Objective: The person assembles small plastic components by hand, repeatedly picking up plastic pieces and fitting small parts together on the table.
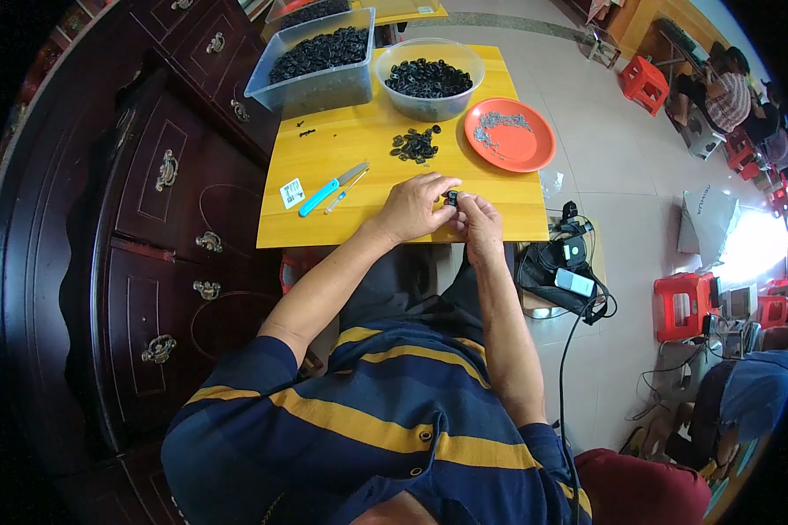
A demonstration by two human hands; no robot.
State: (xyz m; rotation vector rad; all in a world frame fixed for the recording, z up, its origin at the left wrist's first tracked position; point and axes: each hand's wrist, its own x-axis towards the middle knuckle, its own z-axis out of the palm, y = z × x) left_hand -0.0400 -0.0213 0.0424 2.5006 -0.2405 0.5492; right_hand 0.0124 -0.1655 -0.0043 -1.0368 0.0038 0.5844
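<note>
My left hand (416,208) and my right hand (481,226) meet over the near edge of the yellow table (302,223). Between their fingertips they pinch a small black plastic part (452,199), partly covered by the fingers. Just beyond the hands lies a loose pile of similar black parts (416,145). An orange-red plate (527,157) with small silvery metal pieces (499,127) on it stands at the table's right side. To the left of my left hand are a knife with a turquoise handle (322,196) and a thin screwdriver-like tool (341,198).
At the far side stand a rectangular clear bin (320,98) and a round clear tub (429,107), both holding many black parts. A white label (292,193) lies at the left. Dark wooden cabinets (162,175) border the left. A stool with cables and devices (573,280) stands right. Other people sit farther right.
</note>
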